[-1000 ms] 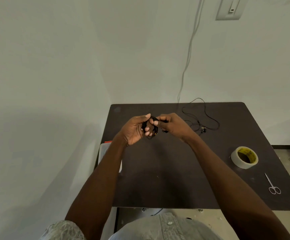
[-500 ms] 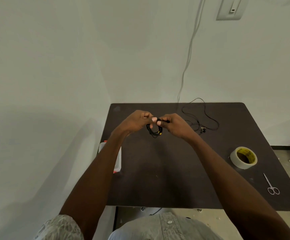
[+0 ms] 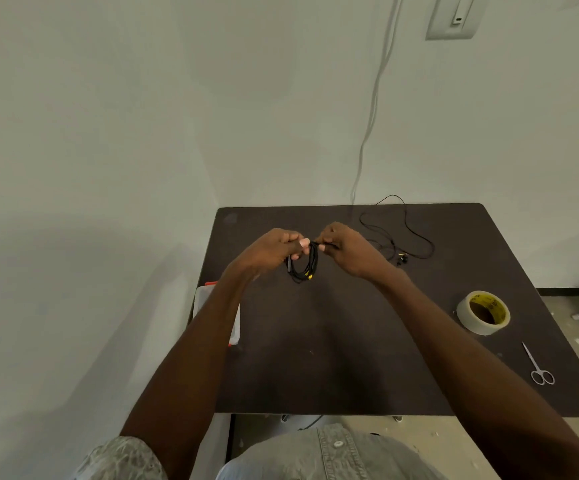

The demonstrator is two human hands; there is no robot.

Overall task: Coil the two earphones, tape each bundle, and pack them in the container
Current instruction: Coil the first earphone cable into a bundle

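Against a pale wall, above the dark counter, the left hand and right hand together pinch the top of a coiled earphone. Keep the loops pinched tight until tape binds them.

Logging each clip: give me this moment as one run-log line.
stage: coiling first earphone | left hand, right hand: pinch coiled black earphone cable | loose black earphone: on dark table | tape roll, scissors: untouched

Print inside the tape roll seems unreadable.
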